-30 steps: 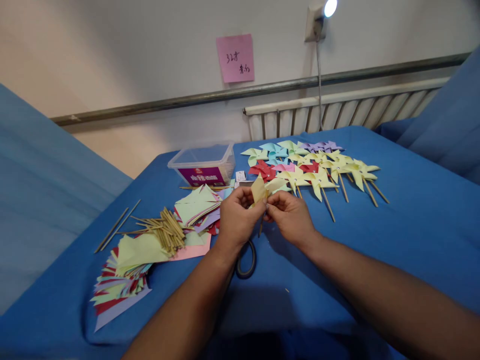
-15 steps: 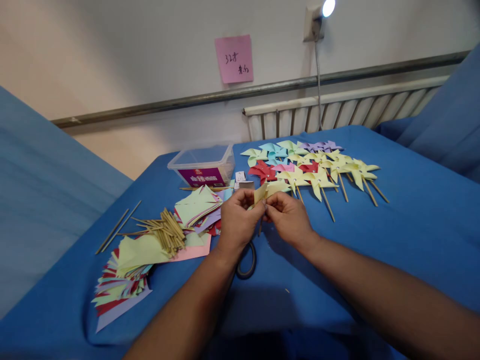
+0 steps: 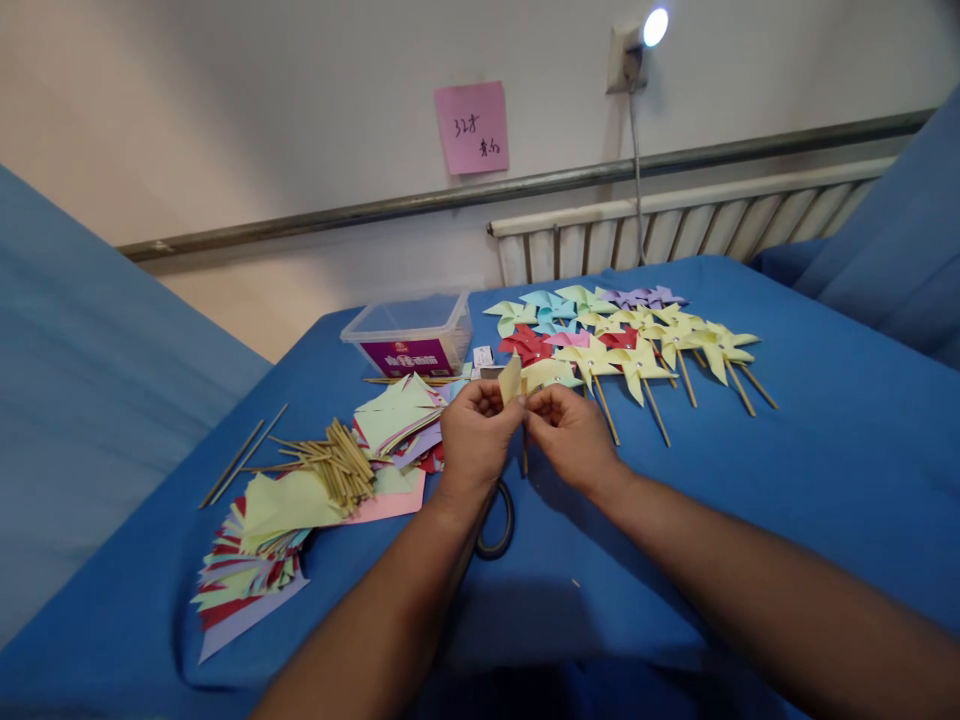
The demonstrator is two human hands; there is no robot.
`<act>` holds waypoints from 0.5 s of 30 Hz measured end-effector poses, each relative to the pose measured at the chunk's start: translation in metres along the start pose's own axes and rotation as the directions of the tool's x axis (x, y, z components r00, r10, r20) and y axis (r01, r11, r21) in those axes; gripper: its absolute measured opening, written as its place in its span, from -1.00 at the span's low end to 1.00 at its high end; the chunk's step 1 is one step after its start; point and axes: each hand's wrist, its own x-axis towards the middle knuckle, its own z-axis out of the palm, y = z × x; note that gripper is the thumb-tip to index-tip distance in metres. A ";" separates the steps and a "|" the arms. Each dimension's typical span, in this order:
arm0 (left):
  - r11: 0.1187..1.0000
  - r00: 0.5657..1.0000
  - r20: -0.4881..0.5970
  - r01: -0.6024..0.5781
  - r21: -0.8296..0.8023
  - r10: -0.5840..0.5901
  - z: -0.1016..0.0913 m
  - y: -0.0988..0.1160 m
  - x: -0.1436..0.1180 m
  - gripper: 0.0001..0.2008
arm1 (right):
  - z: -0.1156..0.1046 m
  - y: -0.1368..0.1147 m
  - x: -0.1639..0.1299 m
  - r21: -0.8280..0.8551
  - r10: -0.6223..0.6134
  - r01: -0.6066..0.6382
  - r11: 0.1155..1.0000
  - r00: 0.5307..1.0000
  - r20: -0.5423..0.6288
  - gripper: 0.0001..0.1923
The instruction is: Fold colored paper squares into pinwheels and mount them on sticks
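Note:
Between my hands is a pale yellow paper pinwheel, its stick pointing down below the fingers. My left hand is closed on the paper at the pinwheel's left side. The fingertips of my right hand pinch at its middle, beside the stick; the exact spot is hidden by the fingers. A black scissors handle lies on the blue cloth under my left wrist. Finished pinwheels in yellow, red, blue, pink and purple lie just beyond my right hand.
To the left are a bundle of short wooden sticks, a stack of cut paper squares and fanned coloured paper. A clear plastic tub stands at the back, with a small white box beside it. Two longer sticks lie far left.
The pinwheel in my hands has turned slightly, and more of its stick shows below my fingers. The hands stay in nearly the same place; the view has shifted slightly.

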 end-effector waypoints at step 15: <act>0.987 0.996 -0.043 0.069 -0.144 -0.076 0.000 -0.009 0.005 -0.67 | -0.001 -0.011 -0.006 -0.259 -0.112 0.106 0.960 0.994 -0.007 -0.82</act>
